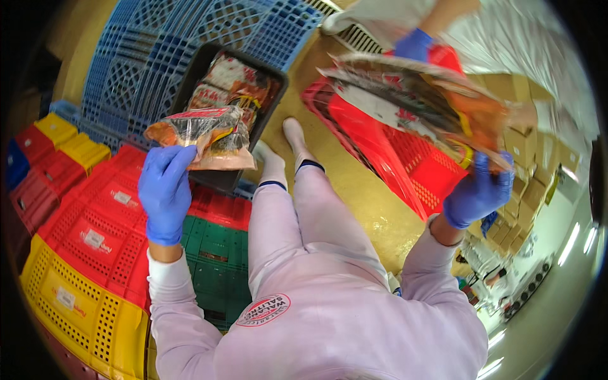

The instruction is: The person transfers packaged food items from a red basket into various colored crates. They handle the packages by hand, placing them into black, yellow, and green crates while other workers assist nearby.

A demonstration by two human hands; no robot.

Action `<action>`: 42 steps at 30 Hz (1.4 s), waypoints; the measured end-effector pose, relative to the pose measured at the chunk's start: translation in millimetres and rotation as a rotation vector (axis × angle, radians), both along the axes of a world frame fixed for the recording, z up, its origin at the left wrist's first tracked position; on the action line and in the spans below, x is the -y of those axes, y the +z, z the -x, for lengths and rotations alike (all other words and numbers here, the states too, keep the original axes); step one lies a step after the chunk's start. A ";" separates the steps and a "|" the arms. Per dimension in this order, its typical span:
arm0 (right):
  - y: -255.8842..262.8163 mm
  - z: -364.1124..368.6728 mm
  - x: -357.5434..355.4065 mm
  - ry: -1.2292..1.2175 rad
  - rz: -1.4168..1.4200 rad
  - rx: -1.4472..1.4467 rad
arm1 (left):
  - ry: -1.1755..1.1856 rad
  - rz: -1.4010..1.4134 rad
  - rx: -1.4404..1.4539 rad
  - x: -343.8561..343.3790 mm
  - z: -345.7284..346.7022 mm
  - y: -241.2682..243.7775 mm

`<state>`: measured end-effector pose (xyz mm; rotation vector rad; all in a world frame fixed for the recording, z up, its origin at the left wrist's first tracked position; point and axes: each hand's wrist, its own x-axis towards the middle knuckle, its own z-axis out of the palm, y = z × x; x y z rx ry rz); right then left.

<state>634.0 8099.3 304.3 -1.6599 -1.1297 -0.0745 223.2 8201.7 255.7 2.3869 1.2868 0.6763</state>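
My left hand point(166, 194), in a blue glove, pinches the edge of a printed clear plastic pack of orange-brown food point(209, 135) above a black tray point(280, 90). More such packs point(237, 76) lie in that tray. At the right, my right hand point(479, 190), also gloved in blue, grips the lower end of several similar packs point(408, 99), blurred and fanned out. These are above a red perforated crate point(418, 166) with a red plastic liner point(365, 137). A co-worker's blue-gloved hand point(413, 45) is at the far end of those packs.
The black tray rests on blue plastic pallets point(137, 66). Stacked red crates point(104, 218), yellow crates point(80, 299) and a green crate point(216, 266) stand at my left. A co-worker in white point(517, 42) is at upper right, near cardboard boxes point(522, 147). A floor grate point(356, 38) lies ahead.
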 end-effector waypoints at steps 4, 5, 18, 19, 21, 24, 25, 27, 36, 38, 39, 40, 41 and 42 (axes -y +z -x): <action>47.2 -45.4 27.3 -0.269 -0.319 -0.237 | -0.251 -0.168 0.050 -17.5 -77.2 77.9; 61.6 -55.3 26.1 -0.274 -0.396 -0.242 | -0.260 -0.191 0.070 -23.2 -93.4 93.5; -27.5 -83.2 60.9 -0.102 0.261 0.236 | -0.576 -0.029 0.072 -12.2 -260.0 64.5; -39.2 -86.3 68.0 -0.072 0.300 0.176 | -0.582 0.001 0.071 -10.0 -267.0 51.0; -64.0 -105.0 66.1 -0.053 0.382 0.088 | -0.573 0.039 0.102 -11.7 -291.0 26.5; -124.5 -161.1 27.6 0.006 0.514 0.168 | -0.565 0.103 0.168 -36.1 -348.1 -55.5; -160.7 -180.8 5.8 0.094 0.547 0.306 | -0.528 0.195 0.066 -48.6 -365.1 -79.6; -247.8 -217.2 -10.5 0.019 0.766 0.290 | -0.474 0.238 0.018 -65.3 -377.4 -94.3; -197.0 -181.2 -33.0 0.187 0.825 0.224 | 0.496 0.428 0.470 -132.8 -107.2 -177.5; -175.0 -154.1 -34.7 0.220 0.790 0.024 | 0.593 0.582 0.219 -113.8 -69.0 -271.5; -170.4 -144.1 -34.3 0.214 0.768 -0.048 | 0.611 0.630 0.013 -103.5 -61.4 -312.9; -161.5 -134.3 -35.7 0.264 0.760 -0.050 | 0.631 0.640 -0.078 -87.6 -50.3 -362.7; -155.7 -127.3 -38.6 0.318 0.748 -0.056 | 0.655 0.647 -0.172 -73.5 -39.4 -407.4; -146.4 -123.7 -39.7 0.357 0.758 -0.046 | 0.667 0.632 -0.148 -61.4 -31.4 -444.4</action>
